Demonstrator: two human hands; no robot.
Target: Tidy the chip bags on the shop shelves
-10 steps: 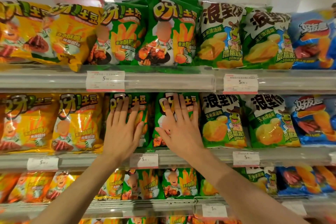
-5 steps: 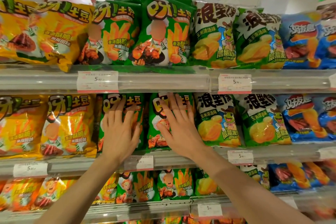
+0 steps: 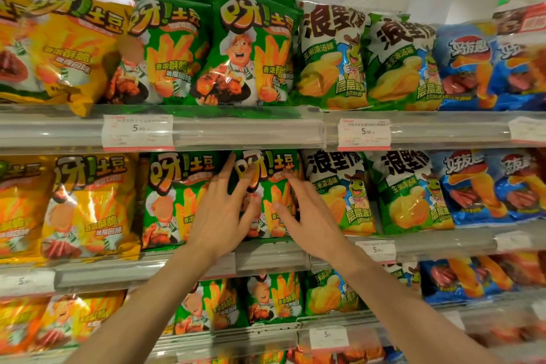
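On the middle shelf [image 3: 271, 260] two green chip bags stand side by side. My left hand [image 3: 220, 219] lies with spread fingers across the left edge of the right green bag [image 3: 270, 168], its thumb on the bag's front. My right hand [image 3: 310, 221] touches the same bag's right edge, fingers reaching into the gap beside a white-and-green corn chip bag [image 3: 339, 186]. Both hands have fairly straight fingers, and neither clearly grips the bag. The left green bag [image 3: 174, 195] stands free of both hands.
Yellow bags [image 3: 88, 204] fill the left of each shelf and blue bags [image 3: 478, 183] the right. The top shelf [image 3: 236, 130] holds leaning green bags [image 3: 251, 47] and price tags [image 3: 137, 131]. A lower shelf [image 3: 251, 334] holds more bags.
My left hand has come off the left green bag and moved right. Both hands now flank the right green bag, closer together than before.
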